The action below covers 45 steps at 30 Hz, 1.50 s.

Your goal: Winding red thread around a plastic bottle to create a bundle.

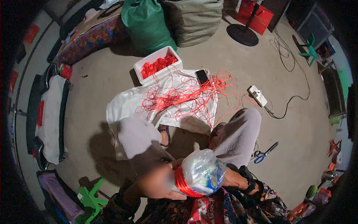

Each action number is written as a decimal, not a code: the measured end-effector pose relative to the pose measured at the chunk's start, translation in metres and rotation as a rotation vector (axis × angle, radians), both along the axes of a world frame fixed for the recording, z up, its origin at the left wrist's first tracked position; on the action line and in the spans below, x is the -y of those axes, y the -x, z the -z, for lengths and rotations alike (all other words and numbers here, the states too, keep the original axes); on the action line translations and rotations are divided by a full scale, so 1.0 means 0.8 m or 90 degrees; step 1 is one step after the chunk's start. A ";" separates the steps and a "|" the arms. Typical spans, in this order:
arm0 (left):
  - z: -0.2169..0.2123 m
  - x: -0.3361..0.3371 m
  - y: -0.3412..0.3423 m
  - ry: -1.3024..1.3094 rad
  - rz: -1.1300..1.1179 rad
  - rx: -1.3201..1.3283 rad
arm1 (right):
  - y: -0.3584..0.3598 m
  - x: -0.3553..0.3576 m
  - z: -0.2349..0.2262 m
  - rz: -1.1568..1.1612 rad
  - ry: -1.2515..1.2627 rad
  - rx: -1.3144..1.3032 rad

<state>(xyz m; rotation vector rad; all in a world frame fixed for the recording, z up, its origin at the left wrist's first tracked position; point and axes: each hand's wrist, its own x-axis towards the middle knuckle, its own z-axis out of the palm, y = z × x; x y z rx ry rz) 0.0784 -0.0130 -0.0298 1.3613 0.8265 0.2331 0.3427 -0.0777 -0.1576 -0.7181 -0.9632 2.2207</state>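
The left hand (158, 183), largely blurred, sits low before the body, a few fingers (176, 195) showing, lightly curved, along its lower edge. The right forearm (251, 187) comes in from the lower right, dark-banded near the wrist, and leads up and leftward to the right hand (234, 178), whose fingers are hidden. Both knees (248, 117) are bent and spread apart, the arms held between and behind them.
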 end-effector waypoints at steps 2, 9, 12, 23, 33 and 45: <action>-0.001 -0.006 0.003 0.019 0.025 0.022 | 0.009 -0.001 0.049 -0.109 0.008 -0.005; 0.029 -0.017 0.022 0.170 -0.169 0.077 | 0.052 -0.068 -0.043 -0.032 -0.309 0.197; 0.032 -0.015 0.029 0.223 -0.189 0.077 | 0.049 -0.067 -0.039 -0.064 -0.309 0.213; 0.066 -0.021 0.059 0.234 -0.308 0.090 | 0.025 -0.070 -0.058 -0.089 -0.516 0.388; 0.017 -0.059 0.045 -0.120 -0.150 0.121 | 0.032 -0.120 -0.217 -0.247 -1.003 0.542; -0.124 -0.046 0.043 -0.282 0.027 -0.036 | 0.032 -0.186 -0.121 -0.107 -0.452 0.103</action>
